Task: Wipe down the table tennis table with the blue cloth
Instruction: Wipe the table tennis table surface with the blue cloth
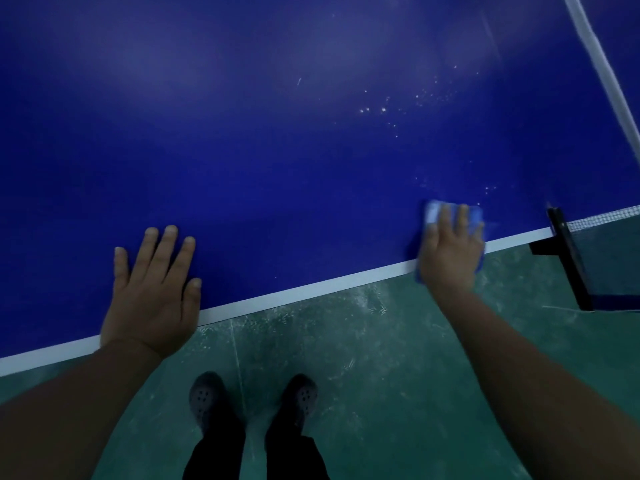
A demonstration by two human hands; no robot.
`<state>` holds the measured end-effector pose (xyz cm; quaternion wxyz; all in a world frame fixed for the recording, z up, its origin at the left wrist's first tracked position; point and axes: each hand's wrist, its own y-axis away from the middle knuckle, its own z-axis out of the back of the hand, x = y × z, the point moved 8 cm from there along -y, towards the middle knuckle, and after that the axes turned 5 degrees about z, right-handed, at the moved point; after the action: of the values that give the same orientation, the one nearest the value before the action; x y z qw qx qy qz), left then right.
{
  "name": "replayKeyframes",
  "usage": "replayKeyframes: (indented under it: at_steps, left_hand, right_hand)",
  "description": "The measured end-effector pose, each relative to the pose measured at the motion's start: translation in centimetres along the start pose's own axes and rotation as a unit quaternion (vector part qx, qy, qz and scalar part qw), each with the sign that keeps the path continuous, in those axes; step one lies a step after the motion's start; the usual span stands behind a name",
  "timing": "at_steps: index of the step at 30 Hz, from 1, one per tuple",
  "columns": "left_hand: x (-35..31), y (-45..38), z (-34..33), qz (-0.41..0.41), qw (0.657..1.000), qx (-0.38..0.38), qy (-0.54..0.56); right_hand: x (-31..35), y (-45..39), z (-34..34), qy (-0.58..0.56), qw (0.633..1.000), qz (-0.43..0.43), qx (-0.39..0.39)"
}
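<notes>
Right hand [450, 252] flat, pressing cloth [433, 212] on bench [277, 150] near edge by net post [568, 258], left hand [156, 289] flat, fingers spread, grip holding nothing

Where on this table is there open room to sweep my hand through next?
The blue tabletop lies bare between the left hand and the right hand pressing the cloth, and beyond both. It is crowded only by the net post.
</notes>
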<state>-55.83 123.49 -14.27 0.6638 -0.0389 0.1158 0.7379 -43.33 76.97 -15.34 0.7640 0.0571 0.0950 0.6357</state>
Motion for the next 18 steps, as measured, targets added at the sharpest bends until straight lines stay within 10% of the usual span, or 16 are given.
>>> replayKeyframes:
  at_steps: [3,9,16,18]
  left_hand:
    - [-0.1,0.1,0.0,0.0,1.0,0.0,-0.001]
    - [-0.1,0.1,0.3,-0.004,1.0,-0.006,0.001]
    - [0.1,0.0,0.2,0.007,1.0,0.005,0.009]
    - [0.0,0.1,0.2,0.003,1.0,0.006,0.012]
  right_hand:
    - [2.9,1.8,2.1,-0.071,0.994,-0.073,-0.025]
    - [20.5,4.0,3.1,-0.06,0.965,0.254,-0.024]
    - [22.7,12.1,1.0,0.085,0.743,0.664,0.015]
    - [20.5,7.7,1.8,0.098,0.779,0.619,-0.019]
